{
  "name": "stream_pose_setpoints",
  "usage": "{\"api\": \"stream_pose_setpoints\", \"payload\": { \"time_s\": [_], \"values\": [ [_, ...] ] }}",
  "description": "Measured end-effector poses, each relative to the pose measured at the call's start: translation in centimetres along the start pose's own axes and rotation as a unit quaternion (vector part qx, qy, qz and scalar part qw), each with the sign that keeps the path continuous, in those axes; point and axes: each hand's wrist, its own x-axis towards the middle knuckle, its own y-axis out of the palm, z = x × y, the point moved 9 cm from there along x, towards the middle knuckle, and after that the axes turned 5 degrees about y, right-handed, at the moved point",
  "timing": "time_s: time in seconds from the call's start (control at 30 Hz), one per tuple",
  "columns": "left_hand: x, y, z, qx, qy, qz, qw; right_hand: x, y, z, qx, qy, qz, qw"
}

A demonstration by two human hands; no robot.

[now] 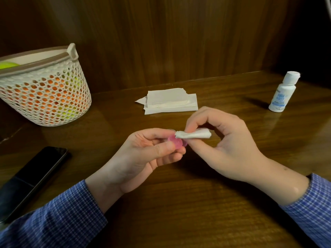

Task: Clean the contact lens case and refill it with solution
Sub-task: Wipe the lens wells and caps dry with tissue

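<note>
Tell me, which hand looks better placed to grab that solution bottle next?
Probably the right hand: the bottle stands on its side of the table, though it must first drop the folded tissue. The left hand holds the pink case.

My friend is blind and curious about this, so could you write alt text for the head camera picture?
A person's left hand holds a small pink contact lens case while the right hand pinches a folded white tissue against it, above a wooden table. Farther back lie a stack of tissues, a white solution bottle, a mesh basket and a dark phone.
</note>
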Motion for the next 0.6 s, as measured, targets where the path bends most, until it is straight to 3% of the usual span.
{"api": "stream_pose_setpoints", "payload": {
  "time_s": [0.2, 0.47, 0.6],
  "values": [
    [-0.2, -1.0, -0.3, 0.048, 0.026, -0.044, 0.998, -0.5, 1.4, 0.9, -0.091, -0.091, 0.053, 0.990],
    [-0.6, -1.7, -1.6, 0.167, 0.082, -0.116, 0.976, -0.5, 2.1, -1.6, -0.009, 0.072, 0.116, 0.991],
    [-0.6, -1.3, -1.9, 0.179, 0.102, -0.106, 0.973, -0.4, 2.3, -1.5, -0.005, 0.073, 0.113, 0.991]
  ]
}}
